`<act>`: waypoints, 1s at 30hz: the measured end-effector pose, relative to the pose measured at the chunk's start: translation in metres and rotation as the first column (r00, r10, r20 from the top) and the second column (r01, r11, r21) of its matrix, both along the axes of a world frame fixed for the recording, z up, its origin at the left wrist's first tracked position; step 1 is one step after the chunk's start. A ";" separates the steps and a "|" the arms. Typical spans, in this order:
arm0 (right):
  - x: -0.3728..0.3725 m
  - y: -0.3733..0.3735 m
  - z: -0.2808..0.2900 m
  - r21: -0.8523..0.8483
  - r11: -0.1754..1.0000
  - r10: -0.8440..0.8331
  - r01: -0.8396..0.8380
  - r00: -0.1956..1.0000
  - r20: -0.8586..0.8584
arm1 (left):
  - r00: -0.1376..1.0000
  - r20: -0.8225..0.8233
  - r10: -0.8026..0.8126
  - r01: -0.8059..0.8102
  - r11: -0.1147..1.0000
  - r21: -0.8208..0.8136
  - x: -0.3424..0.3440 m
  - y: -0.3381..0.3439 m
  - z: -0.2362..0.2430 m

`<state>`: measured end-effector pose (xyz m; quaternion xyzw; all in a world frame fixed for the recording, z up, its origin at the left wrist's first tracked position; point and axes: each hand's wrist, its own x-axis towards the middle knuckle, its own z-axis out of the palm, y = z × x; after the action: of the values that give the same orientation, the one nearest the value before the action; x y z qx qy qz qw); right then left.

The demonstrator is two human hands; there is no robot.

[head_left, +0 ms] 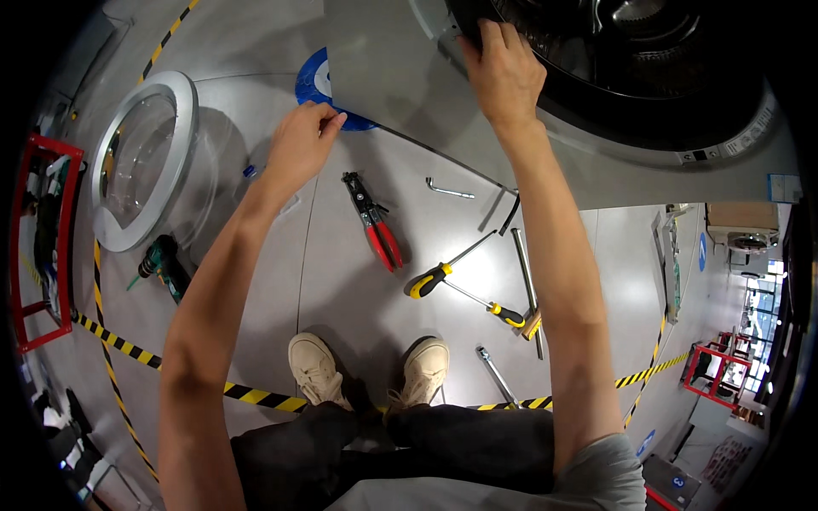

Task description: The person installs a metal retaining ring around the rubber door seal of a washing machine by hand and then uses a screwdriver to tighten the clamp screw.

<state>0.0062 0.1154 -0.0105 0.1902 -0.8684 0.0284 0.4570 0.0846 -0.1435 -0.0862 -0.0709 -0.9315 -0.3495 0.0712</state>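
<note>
A grey washing machine [400,68] takes up the upper right, its round opening showing a black door gasket [569,104] and a metal drum [635,10]. My right hand [509,75] is at the left side of that opening, fingers curled over the gasket's edge. Beside the machine's left edge, my left hand [300,145] is closed, thumb and fingertips pressed together; whatever they may hold is too small to make out. Just beyond those fingertips, a blue round floor marking [312,75] shows partly from under the machine.
Detached washer door [182,111] stands at left, near a green power drill [162,262]. On the floor lie red-handled pliers [372,226], an angled wrench [450,189], two yellow-black screwdrivers [432,280] and a socket wrench [496,375]. Striped tape [264,398] crosses by my shoes.
</note>
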 end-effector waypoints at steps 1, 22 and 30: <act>-0.001 -0.001 -0.001 -0.008 1.000 -0.004 0.004 1.000 -0.015 | 1.000 0.000 0.003 -0.003 1.000 0.010 -0.003 0.002 -0.004; 0.004 -0.003 -0.005 -0.152 0.988 -0.032 0.035 0.999 0.023 | 0.998 -0.045 -0.050 0.065 0.899 0.433 -0.078 0.117 0.070; -0.004 -0.003 -0.018 -0.162 0.987 -0.029 0.009 0.992 -0.122 | 0.975 -0.212 -0.063 0.128 0.943 0.307 -0.086 0.114 0.066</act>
<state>0.0026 0.1126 -0.0281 0.1458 -0.8350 0.0820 0.5243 -0.0015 -0.0290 -0.0202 -0.1385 -0.8463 -0.4896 0.1577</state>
